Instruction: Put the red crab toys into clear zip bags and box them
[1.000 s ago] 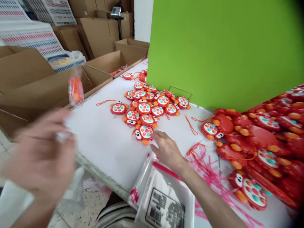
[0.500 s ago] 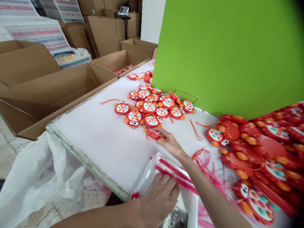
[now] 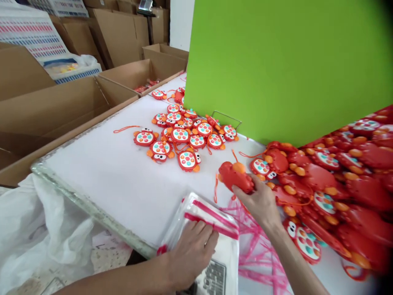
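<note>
My right hand (image 3: 259,200) grips a red toy (image 3: 236,177) with orange feet, its plain back turned up and an orange cord hanging beside it. A stack of clear plastic bags (image 3: 211,229) with pink strips lies at the table's near edge. Resting on those bags, my left hand (image 3: 195,250) has its fingers curled; whether it pinches a bag is hidden. Beyond, a loose group of red toys (image 3: 180,135) with white, dotted faces lies mid-table. A larger heap of the same toys (image 3: 322,178) fills the right side.
A green panel (image 3: 276,69) stands behind the toys, near a thin wire loop (image 3: 227,116). Open cardboard boxes (image 3: 61,110) line the table's left edge. Pink strips (image 3: 260,250) lie right of the bags. White plastic sheeting (image 3: 46,225) hangs at the lower left.
My right hand has moved right, from the near side of the toy group towards the heap, carrying a toy. My left hand stays on the bags. The view has shifted slightly right.
</note>
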`<state>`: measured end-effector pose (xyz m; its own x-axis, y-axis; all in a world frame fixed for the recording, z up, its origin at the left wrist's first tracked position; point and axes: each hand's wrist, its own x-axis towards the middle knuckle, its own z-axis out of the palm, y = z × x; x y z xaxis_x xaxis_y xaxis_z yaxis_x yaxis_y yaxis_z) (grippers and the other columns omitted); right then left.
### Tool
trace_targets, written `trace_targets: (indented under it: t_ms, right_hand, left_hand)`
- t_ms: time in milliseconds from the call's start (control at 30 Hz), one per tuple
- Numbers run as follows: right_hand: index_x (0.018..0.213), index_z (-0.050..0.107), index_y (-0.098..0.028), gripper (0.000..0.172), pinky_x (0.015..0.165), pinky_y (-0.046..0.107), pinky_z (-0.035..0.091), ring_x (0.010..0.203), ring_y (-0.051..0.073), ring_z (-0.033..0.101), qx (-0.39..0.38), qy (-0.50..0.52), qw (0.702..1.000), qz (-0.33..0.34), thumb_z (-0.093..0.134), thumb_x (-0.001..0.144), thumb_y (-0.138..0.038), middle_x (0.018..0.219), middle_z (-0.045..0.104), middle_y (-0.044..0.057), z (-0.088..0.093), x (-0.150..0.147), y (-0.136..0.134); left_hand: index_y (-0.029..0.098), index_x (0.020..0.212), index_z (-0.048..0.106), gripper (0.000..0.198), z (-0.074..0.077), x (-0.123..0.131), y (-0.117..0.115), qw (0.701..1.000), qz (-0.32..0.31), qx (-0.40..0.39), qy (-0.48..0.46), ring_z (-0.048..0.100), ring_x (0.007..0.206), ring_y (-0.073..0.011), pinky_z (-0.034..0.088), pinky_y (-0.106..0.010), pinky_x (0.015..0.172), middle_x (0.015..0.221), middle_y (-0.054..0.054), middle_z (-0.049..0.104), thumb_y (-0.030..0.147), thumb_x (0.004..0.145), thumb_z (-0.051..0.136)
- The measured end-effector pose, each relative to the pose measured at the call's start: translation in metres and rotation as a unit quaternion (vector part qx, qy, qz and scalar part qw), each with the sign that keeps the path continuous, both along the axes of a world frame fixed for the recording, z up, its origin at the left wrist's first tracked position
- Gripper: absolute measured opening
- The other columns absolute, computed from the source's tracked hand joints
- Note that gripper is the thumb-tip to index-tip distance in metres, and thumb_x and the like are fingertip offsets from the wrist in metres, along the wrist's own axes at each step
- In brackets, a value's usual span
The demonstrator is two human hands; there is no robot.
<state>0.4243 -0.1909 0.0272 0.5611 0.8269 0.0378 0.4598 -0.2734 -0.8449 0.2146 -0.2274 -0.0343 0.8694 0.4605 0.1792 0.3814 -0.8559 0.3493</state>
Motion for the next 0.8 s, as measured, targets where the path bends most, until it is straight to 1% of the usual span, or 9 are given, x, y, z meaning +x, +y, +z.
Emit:
trace_targets:
  t_ms: [67,133,267,400,467,533,633,700,800]
  right_hand:
    - [0.088,0.064,-0.018,0.036,0.078,0.042,0.045,0.071,0.022,0.056,-0.001,-0.084,0.996,-0.007,0.072,0.057,-0.033,0.077,0.063,0.004,0.009,0.001,-0.008]
    - [0.096,0.062,-0.019,0.039,0.076,0.041,0.046,0.072,0.022,0.056,-0.001,-0.114,0.993,0.005,0.069,0.063,-0.039,0.084,0.063,0.005,0.015,0.000,-0.018]
    - [0.104,0.052,-0.020,0.036,0.060,0.031,0.051,0.069,0.019,0.060,-0.003,-0.036,0.998,0.043,0.055,0.081,-0.047,0.086,0.062,0.004,0.021,-0.007,-0.039]
    - [0.094,0.055,-0.021,0.030,0.058,0.027,0.051,0.066,0.018,0.060,-0.019,-0.028,0.998,0.048,0.056,0.081,-0.048,0.076,0.062,0.001,0.029,-0.015,-0.066]
    - [0.095,0.057,-0.021,0.031,0.053,0.026,0.051,0.062,0.017,0.060,-0.044,-0.040,0.997,0.043,0.056,0.081,-0.048,0.073,0.063,0.001,0.030,-0.015,-0.083]
    - [0.099,0.059,-0.022,0.034,0.051,0.025,0.052,0.062,0.019,0.062,-0.073,-0.064,0.995,0.034,0.057,0.078,-0.049,0.073,0.066,0.001,0.026,-0.014,-0.103]
    - [0.103,0.065,-0.026,0.040,0.054,0.027,0.055,0.074,0.024,0.067,-0.103,-0.082,0.990,0.050,0.064,0.071,-0.050,0.085,0.072,0.003,0.018,-0.013,-0.131]
    - [0.105,0.066,-0.028,0.043,0.056,0.028,0.056,0.082,0.026,0.068,-0.123,-0.056,0.988,0.072,0.068,0.067,-0.049,0.094,0.073,0.005,0.014,-0.013,-0.146]
    - [0.110,0.064,-0.028,0.047,0.056,0.029,0.057,0.081,0.026,0.068,-0.161,0.056,0.981,0.090,0.068,0.069,-0.049,0.094,0.073,0.006,0.015,-0.017,-0.156]
  left_hand:
    - [0.011,0.103,0.054,0.018,0.000,-0.002,0.001,1.000,-0.026,-0.010,0.011,0.051,0.084,-0.0237,0.042,-0.037,0.075,0.093,-0.010,0.058,0.013,0.086,0.048]
    - [0.013,0.090,0.055,0.009,0.001,-0.004,0.004,0.998,-0.052,-0.015,0.021,0.050,0.080,-0.0231,0.042,-0.037,0.073,0.087,-0.008,0.056,0.013,0.082,0.053]
    - [0.014,0.085,0.054,0.004,0.007,-0.004,0.018,0.995,-0.094,0.014,0.005,0.049,0.085,-0.0233,0.041,-0.038,0.079,0.090,-0.008,0.056,0.013,0.084,0.050]
    - [0.014,0.089,0.053,0.007,0.012,-0.002,0.027,0.990,-0.141,0.029,0.008,0.049,0.081,-0.0222,0.041,-0.037,0.078,0.086,-0.007,0.058,0.013,0.087,0.046]
    - [0.015,0.091,0.053,0.006,0.011,-0.003,0.027,0.992,-0.123,0.000,0.002,0.050,0.083,-0.0226,0.041,-0.037,0.078,0.087,-0.006,0.059,0.016,0.086,0.049]
    - [0.016,0.093,0.052,0.008,0.008,-0.005,0.024,0.995,-0.075,-0.061,-0.022,0.052,0.087,-0.0223,0.042,-0.035,0.080,0.091,-0.006,0.060,0.017,0.085,0.052]
    - [0.016,0.114,0.046,0.030,0.005,-0.009,0.020,0.987,-0.016,-0.143,-0.071,0.052,0.090,-0.0208,0.043,-0.032,0.081,0.097,-0.006,0.060,0.012,0.084,0.051]
    - [0.016,0.121,0.043,0.035,0.003,-0.011,0.020,0.984,-0.016,-0.152,-0.096,0.052,0.089,-0.0202,0.044,-0.032,0.081,0.097,-0.006,0.061,0.011,0.086,0.047]
    - [0.017,0.102,0.054,0.018,-0.002,-0.012,0.021,0.984,-0.054,-0.129,-0.106,0.051,0.081,-0.0186,0.042,-0.030,0.078,0.088,-0.004,0.061,0.013,0.090,0.041]
